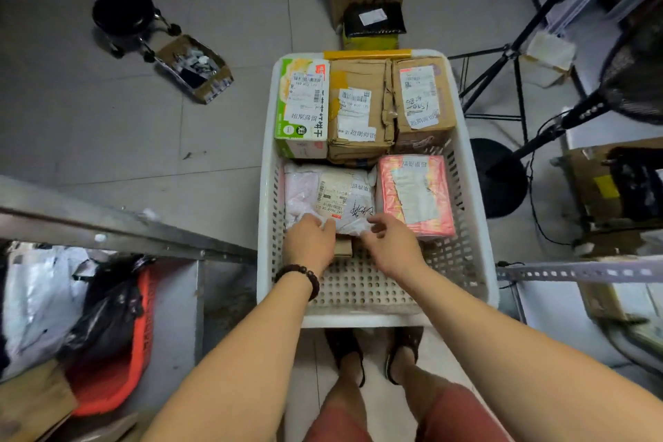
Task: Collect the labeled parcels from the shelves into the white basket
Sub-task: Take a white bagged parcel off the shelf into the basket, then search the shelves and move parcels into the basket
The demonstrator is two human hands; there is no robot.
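Observation:
The white basket (477, 226) stands on the floor in front of my feet. Inside lie a green-and-white box (301, 108), two brown cartons (358, 111) (423, 97), a pink parcel (416, 194) and a white plastic-wrapped labeled parcel (330, 194). My left hand (309, 242) grips the near edge of the white parcel. My right hand (391, 244) hovers at the parcel's near right corner, fingers loosely bent; I cannot tell if it touches. A small brown box (343, 248) peeks out under the parcel between my hands.
A metal shelf rail (125, 222) runs at left above a red basket (118, 370) with bagged parcels. A black parcel (373, 18) leans on a tall carton behind the basket. A fan stand (502, 176) and shelf racks crowd the right. An open small box (193, 68) lies on the floor.

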